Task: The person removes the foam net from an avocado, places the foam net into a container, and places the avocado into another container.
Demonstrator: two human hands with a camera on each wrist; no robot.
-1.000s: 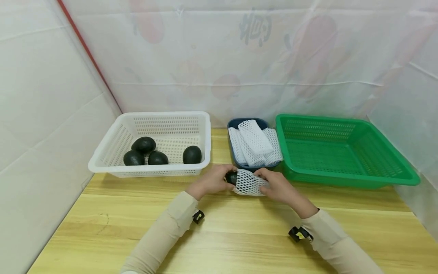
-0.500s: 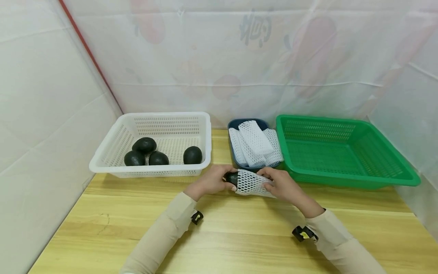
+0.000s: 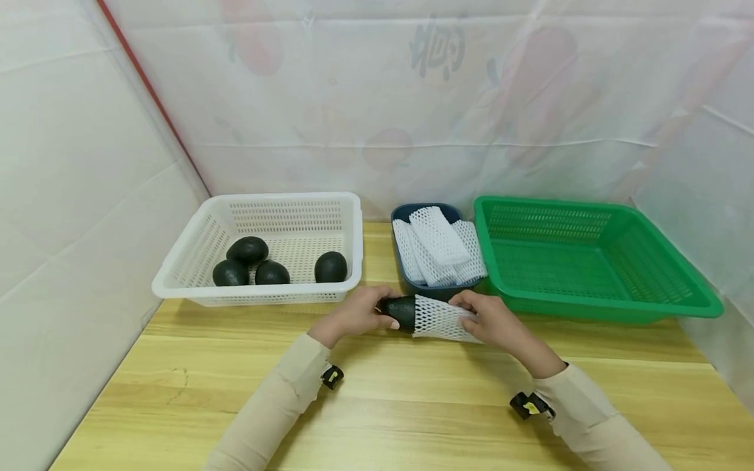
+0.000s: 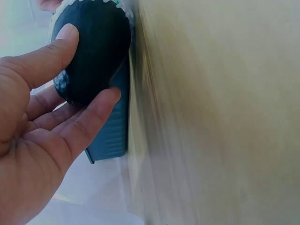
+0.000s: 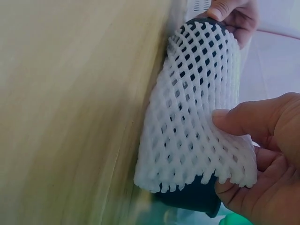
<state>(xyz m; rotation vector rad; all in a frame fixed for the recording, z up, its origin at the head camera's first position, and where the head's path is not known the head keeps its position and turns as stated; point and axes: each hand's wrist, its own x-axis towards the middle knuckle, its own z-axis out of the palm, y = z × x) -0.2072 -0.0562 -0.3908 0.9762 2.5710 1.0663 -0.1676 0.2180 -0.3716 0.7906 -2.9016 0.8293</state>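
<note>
My left hand (image 3: 355, 316) grips a dark avocado (image 3: 400, 313) by its left end, thumb on the near side and fingers around the far side. The avocado's other end sits inside a white foam net sleeve (image 3: 443, 320). My right hand (image 3: 495, 326) pinches that sleeve toward its loose right end, thumb on top in the right wrist view. Through the mesh (image 5: 199, 61) there, dark skin shows in the upper part. In the left wrist view much of the avocado (image 4: 96, 44) is bare, with the sleeve's edge at its top.
At the left stands a white basket (image 3: 259, 290) with several avocados (image 3: 272, 271). Behind my hands, a dark blue bin (image 3: 402, 212) holds several folded foam sleeves (image 3: 438, 235). A green basket (image 3: 595, 307) stands at the right. Under everything is a wooden table (image 3: 412, 405).
My left hand has moved slightly left with the avocado, and my right hand slightly right with the sleeve. More of the avocado is bare now than one second ago.
</note>
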